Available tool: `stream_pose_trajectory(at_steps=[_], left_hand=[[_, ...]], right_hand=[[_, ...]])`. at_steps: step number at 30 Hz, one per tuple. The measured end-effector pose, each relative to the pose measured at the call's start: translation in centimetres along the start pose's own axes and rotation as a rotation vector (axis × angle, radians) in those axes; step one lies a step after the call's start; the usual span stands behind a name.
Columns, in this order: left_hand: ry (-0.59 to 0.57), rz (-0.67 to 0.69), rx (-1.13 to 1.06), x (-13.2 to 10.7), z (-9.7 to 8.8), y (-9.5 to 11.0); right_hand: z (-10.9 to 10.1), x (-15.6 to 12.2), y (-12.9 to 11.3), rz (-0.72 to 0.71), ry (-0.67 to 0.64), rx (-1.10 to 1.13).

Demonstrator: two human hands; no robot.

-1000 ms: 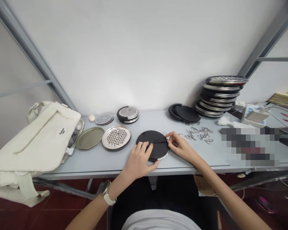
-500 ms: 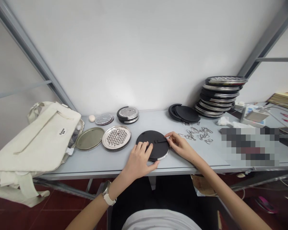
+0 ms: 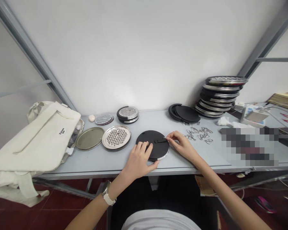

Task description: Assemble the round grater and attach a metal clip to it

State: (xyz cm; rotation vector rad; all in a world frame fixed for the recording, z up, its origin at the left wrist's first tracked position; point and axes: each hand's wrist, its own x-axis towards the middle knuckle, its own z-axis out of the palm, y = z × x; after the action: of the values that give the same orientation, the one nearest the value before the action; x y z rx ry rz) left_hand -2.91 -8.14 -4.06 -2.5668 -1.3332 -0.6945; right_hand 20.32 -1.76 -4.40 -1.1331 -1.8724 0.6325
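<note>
A black round disc [image 3: 156, 148] with a silver strip along its near right rim lies on the table near the front edge. A narrow slotted strip runs across its upper right face. My left hand [image 3: 140, 159] holds the disc on its left side, fingers over the top and thumb at the near rim. At the right rim, my right hand [image 3: 180, 143] is closed in a pinch on a small metal clip [image 3: 164, 138], by the end of the strip. Several similar loose metal wire clips [image 3: 201, 132] lie beyond my right hand.
Left of the disc are a perforated metal grater plate [image 3: 116, 137] and a greenish metal lid [image 3: 90, 138]. Smaller grater discs [image 3: 128, 114] sit behind. Black round covers [image 3: 187, 114] and a tall stack of round graters [image 3: 219, 97] stand right. A cream bag [image 3: 38, 137] lies left.
My right hand has shifted slightly at the disc's rim, and a shiny bit of the clip now shows at its fingertips. My left hand and the disc stay put.
</note>
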Motion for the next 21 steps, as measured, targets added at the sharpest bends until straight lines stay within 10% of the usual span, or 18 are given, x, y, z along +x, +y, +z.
stream_pose_trajectory(at_steps=[21], left_hand=[[-0.023, -0.003, 0.010, 0.00, 0.01, -0.05]], right_hand=[[0.02, -0.05, 0.02, 0.009, -0.065, -0.018]])
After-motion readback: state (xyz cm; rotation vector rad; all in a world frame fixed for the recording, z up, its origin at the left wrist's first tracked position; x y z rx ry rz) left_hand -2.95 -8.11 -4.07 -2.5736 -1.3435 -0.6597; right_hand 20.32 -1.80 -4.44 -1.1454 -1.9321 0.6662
